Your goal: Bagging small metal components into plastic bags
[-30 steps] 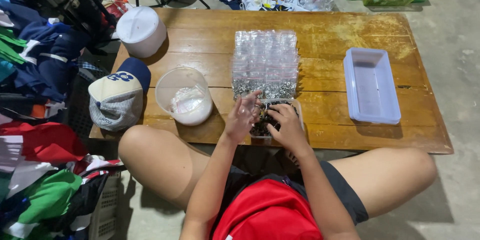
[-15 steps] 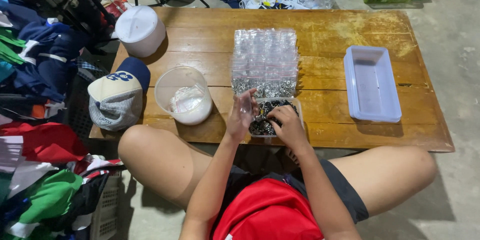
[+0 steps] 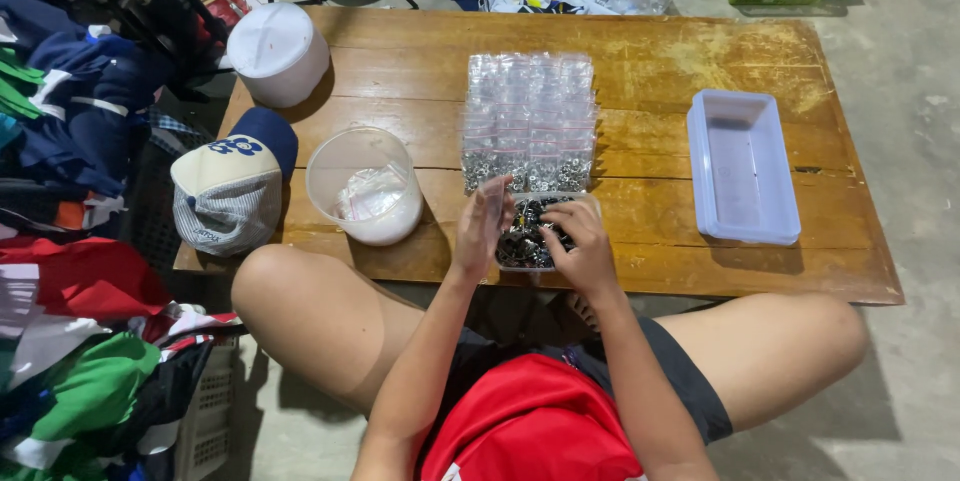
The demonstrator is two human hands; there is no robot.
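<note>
Lower centre of frame, left hand (image 3: 482,226) pinching a small clear bag (image 3: 492,203) upright, right hand (image 3: 580,246) with fingers curled into a small tray of dark metal parts (image 3: 525,241), grip there hidden, rows of filled bags (image 3: 530,121) just above, empty lilac tray (image 3: 742,166) at right, round tub (image 3: 365,186) and cap (image 3: 232,186) at left.

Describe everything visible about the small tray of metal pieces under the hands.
The small tray is a shallow, clear plastic container sitting flat at the near edge of the wooden table, just in front of the rows of small clear bags. It is filled with a heap of small dark and silvery metal pieces, too small to identify. The right hand reaches into the heap; the left hand is at its left side, holding what looks like a small clear bag.
</note>
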